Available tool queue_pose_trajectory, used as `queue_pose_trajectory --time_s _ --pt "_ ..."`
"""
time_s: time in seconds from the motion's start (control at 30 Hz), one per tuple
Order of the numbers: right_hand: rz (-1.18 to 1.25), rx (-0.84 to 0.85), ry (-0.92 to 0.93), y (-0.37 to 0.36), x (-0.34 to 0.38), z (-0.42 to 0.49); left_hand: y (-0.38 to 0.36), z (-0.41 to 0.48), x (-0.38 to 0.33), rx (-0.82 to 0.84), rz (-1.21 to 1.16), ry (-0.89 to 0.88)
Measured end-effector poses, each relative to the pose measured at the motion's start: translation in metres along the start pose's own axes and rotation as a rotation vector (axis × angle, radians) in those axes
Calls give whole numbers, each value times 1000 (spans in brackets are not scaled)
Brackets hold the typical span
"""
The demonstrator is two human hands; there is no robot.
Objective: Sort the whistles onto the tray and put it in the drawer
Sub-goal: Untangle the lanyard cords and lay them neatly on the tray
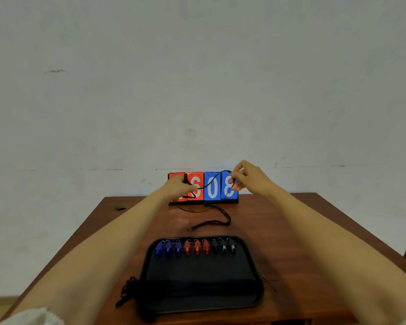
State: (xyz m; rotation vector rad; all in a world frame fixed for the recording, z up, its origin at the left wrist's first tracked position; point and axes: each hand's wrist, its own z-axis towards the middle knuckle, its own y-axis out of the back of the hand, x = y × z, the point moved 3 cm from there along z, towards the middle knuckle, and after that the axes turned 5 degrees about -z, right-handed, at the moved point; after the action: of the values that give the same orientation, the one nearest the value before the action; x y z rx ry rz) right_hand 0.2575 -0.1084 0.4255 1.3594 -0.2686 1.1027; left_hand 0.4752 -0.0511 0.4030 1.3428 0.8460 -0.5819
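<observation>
— Where are the whistles?

— On the tray (256,266). Nine whistles (196,247) stand in one row along its far rim: three blue, three red, three black. They are small moulded shapes, plastic by the look, each with a ring on top.

— And the hands?

— Both are beyond the tray, in front of the flip scoreboard (212,188). The left hand (182,186) pinches one end of a black cord (211,181), the right hand (246,178) pinches the other, and the cord arcs between them. Something dark hangs at the left hand; I cannot tell whether it is a clip or a whistle.

— Which step is this?

— I judge the sorting done and this to be lanyard tidying. A loose cord (217,222) lies curled on the bench (302,231) between tray and scoreboard. A bundle of cords (127,289) sits at the tray's near left corner.

— Next?

— Probably gathering the limp, braided cord and laying it by the bundle. Then the shallow, matte tray needs lifting level by its rims so the row doesn't slide. No drawer shows.
</observation>
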Motion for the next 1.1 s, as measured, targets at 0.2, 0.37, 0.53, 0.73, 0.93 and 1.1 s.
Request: queue_pose_trajectory --time_s 0.2,0.37,0.53,0.73,0.93,1.1 --pt "-113 -31 165 7 46 0 -15 -13 -16 109 92 -119" --pt "-142 -53 255 6 70 -3 -19 -15 -43 -150 50 -239" --pt "-261 -104 247 14 67 -1 -8 -22 -45 -38 -228 -274" --pt "-161 -309 186 37 54 -2 8 -28 -40 -75 -170 -296" --pt "-180 -404 155 49 37 -5 22 -30 -25 -108 -63 -246" --pt "-325 -392 116 46 20 -7 29 -34 -6 -125 35 -196"
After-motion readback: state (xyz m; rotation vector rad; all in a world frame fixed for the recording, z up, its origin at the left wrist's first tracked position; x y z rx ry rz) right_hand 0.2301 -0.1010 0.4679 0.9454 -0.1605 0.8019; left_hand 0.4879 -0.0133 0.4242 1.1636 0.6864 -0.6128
